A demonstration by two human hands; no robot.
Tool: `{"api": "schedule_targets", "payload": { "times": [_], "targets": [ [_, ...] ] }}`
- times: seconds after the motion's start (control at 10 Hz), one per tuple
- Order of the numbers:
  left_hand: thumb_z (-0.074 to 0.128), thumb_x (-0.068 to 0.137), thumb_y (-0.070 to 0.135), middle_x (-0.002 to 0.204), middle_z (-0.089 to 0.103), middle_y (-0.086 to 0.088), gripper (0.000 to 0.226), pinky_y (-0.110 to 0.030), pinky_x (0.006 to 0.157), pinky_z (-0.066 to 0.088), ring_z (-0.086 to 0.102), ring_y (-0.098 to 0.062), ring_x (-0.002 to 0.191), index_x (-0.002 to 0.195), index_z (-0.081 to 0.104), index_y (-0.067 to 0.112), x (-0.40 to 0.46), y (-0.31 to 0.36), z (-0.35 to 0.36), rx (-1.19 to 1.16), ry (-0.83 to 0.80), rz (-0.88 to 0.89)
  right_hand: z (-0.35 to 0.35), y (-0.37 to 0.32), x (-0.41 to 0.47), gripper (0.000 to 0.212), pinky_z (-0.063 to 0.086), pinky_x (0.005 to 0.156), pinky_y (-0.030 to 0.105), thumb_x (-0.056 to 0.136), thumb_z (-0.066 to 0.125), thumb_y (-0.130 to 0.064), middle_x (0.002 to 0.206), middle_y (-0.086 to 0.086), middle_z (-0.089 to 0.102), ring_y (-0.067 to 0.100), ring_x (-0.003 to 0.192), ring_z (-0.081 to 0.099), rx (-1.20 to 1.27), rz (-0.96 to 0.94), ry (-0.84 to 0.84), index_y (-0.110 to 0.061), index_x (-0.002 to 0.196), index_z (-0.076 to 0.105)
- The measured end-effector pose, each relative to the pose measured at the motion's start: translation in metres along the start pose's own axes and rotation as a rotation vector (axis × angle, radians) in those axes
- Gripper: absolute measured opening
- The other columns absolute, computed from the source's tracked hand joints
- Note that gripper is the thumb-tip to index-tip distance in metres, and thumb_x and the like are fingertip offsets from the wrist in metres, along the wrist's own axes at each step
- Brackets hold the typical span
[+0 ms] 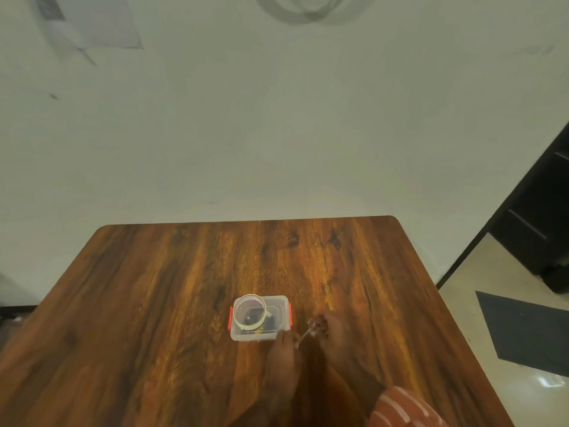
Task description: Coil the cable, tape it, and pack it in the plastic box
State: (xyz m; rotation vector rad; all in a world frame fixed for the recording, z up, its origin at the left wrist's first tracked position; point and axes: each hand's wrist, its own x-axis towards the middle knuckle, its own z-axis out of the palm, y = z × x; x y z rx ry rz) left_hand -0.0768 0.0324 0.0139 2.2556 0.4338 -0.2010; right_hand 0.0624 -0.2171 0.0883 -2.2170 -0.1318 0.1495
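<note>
Plastic box [260, 318]: on the wooden table [154, 303], lid on, red latches on its left and right ends.
Tape roll [249, 312]: resting on box lid, left part.
Cable: dark shape inside box; direction unreadable.
Left hand [284, 349]: at box's near right corner, pinching a thin clear strip [306, 332].
Right hand [331, 331]: right of box, pinching strip's far end.
Strip axis: diagonal, near-left to far-right.

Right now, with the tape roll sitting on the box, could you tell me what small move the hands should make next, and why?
Probably move the strip of tape towards the plastic box to fix the coil. Left hand and right hand pinch the strip between them, just right of the box. Something dark, likely the cable, already lies inside, and the tape roll rests on top, partly in the way.
</note>
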Motion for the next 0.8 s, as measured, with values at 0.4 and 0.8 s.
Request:
{"api": "schedule_targets", "payload": {
  "times": [0.4,0.8],
  "targets": [
    [0.057,0.095,0.015,0.098,0.072,-0.019,0.021,-0.043,0.084,0.051,0.066,-0.037,0.095,0.097,0.071,-0.001,0.051,0.011,-0.022,-0.509,0.495,-0.553,0.203,-0.051,-0.019,0.048,0.028,0.120,0.041,0.100,0.046,-0.032,0.158,0.000,0.038,0.020,0.145,0.034,-0.509,-0.204,-0.487,-0.024,0.147,0.041],
    [0.067,0.084,0.043,0.132,0.059,-0.005,0.051,-0.042,0.097,0.048,0.057,-0.025,0.119,0.129,0.057,0.020,0.041,-0.056,-0.058,0.336,0.638,-0.106,0.197,-0.040,-0.016,0.062,0.015,0.123,0.035,0.099,0.049,-0.025,0.164,0.001,0.024,0.018,0.152,0.018,-0.449,-0.237,-0.334,-0.020,0.155,0.024]
  ]
}}
